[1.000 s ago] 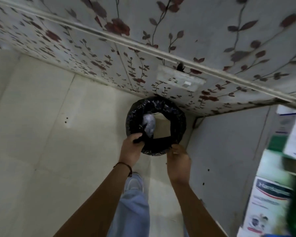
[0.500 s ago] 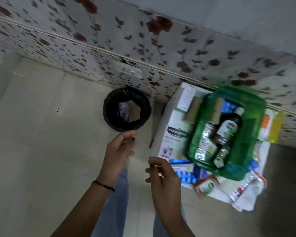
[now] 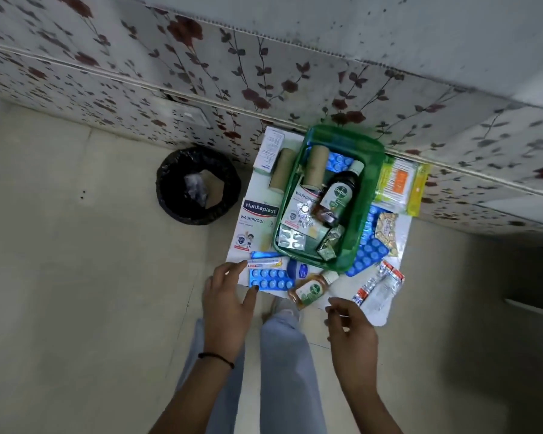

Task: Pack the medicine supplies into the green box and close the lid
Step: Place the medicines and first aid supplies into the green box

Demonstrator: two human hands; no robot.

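The green box [image 3: 372,195] stands open on a small white table [image 3: 380,311] by the wall. Inside lie a large Dettol bottle [image 3: 337,195], a bandage roll [image 3: 315,166] and pill strips. Around the box lie a Hansaplast box [image 3: 254,223], a second roll [image 3: 281,170], blue blister packs [image 3: 270,281], a small Dettol bottle [image 3: 311,289], a tube [image 3: 375,285] and a yellow swab pack [image 3: 400,183]. My left hand [image 3: 226,296] is open, its fingertips at the near blue blister pack. Below the small bottle, my right hand [image 3: 350,327] hovers empty with fingers apart.
A black-lined waste bin [image 3: 198,186] stands on the tiled floor left of the table, with scraps inside. The flowered wall [image 3: 264,73] runs behind the table. My legs in light trousers [image 3: 282,355] are below the table's near edge.
Both hands left the bin's rim and came right to the table's near edge. The view swung from the bin to the table and green box.
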